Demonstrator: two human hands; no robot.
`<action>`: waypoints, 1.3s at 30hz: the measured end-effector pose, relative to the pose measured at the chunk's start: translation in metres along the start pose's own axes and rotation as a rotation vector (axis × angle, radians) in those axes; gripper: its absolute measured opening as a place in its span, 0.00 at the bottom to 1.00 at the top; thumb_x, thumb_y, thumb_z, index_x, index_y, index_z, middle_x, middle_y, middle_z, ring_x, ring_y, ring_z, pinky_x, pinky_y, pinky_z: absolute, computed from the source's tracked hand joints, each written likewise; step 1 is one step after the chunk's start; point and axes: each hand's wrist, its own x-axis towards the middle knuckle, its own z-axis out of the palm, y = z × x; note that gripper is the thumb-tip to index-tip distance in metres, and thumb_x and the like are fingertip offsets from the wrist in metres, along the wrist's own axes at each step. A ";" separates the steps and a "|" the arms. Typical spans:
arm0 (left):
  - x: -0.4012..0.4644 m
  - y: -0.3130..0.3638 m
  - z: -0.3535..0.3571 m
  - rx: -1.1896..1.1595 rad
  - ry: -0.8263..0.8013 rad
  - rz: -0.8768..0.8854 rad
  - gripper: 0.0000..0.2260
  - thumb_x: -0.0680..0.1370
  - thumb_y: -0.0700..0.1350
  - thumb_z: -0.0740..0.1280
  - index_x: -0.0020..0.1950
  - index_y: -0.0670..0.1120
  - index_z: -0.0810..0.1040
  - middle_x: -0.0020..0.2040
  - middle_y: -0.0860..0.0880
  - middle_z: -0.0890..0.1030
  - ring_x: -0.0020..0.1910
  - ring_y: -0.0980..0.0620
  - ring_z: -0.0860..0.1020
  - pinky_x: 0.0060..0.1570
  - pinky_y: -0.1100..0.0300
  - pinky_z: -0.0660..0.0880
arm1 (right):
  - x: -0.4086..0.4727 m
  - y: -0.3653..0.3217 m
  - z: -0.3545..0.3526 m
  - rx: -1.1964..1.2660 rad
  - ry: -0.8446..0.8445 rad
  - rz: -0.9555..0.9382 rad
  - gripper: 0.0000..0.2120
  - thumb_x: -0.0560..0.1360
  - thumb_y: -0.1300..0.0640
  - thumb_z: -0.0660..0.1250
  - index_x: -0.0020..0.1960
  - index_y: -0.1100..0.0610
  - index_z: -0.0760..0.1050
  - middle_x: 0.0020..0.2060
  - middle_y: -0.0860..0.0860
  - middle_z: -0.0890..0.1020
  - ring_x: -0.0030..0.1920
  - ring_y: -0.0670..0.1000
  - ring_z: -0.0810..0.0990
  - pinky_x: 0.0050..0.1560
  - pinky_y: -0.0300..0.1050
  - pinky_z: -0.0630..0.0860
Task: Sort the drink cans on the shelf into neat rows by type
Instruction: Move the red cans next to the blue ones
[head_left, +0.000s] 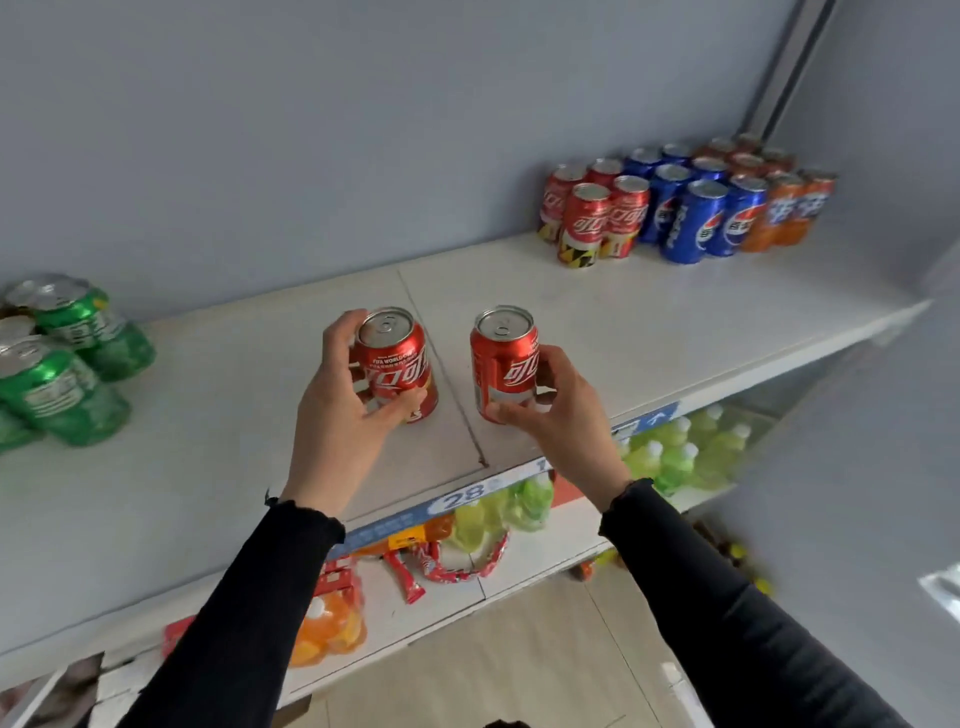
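each hand (343, 410) (558, 410) grips a red can (397, 358) (504, 358) mid-shelf (675, 317).

Plain grey-blue wall (260, 130); white shelf (675, 312) against it; pale tiled floor (545, 649) below.

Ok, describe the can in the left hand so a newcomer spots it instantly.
Start at the top white shelf, between the green cans on the left and the sorted rows on the right. Two red cans stand mid-shelf, one per hand. The left hand grips the left red can, the one printed with FIFA WORLD CUP.
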 end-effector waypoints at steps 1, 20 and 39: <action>0.007 0.010 0.020 -0.005 -0.010 0.005 0.38 0.70 0.45 0.80 0.73 0.60 0.62 0.64 0.57 0.75 0.57 0.61 0.79 0.48 0.74 0.75 | 0.007 0.008 -0.021 -0.010 0.015 0.005 0.29 0.66 0.51 0.80 0.63 0.47 0.72 0.52 0.40 0.82 0.51 0.37 0.80 0.45 0.28 0.74; 0.161 0.072 0.256 0.039 -0.133 0.110 0.38 0.70 0.44 0.79 0.74 0.57 0.62 0.70 0.54 0.72 0.64 0.58 0.74 0.61 0.54 0.78 | 0.187 0.093 -0.179 -0.085 0.229 0.150 0.32 0.71 0.53 0.78 0.69 0.53 0.68 0.58 0.43 0.76 0.54 0.43 0.74 0.42 0.24 0.66; 0.163 0.085 0.311 0.028 0.022 -0.065 0.42 0.75 0.42 0.76 0.79 0.63 0.55 0.74 0.54 0.68 0.70 0.54 0.72 0.59 0.58 0.79 | 0.235 0.129 -0.216 -0.235 -0.030 -0.084 0.27 0.74 0.46 0.74 0.65 0.55 0.67 0.60 0.52 0.81 0.57 0.55 0.81 0.54 0.51 0.80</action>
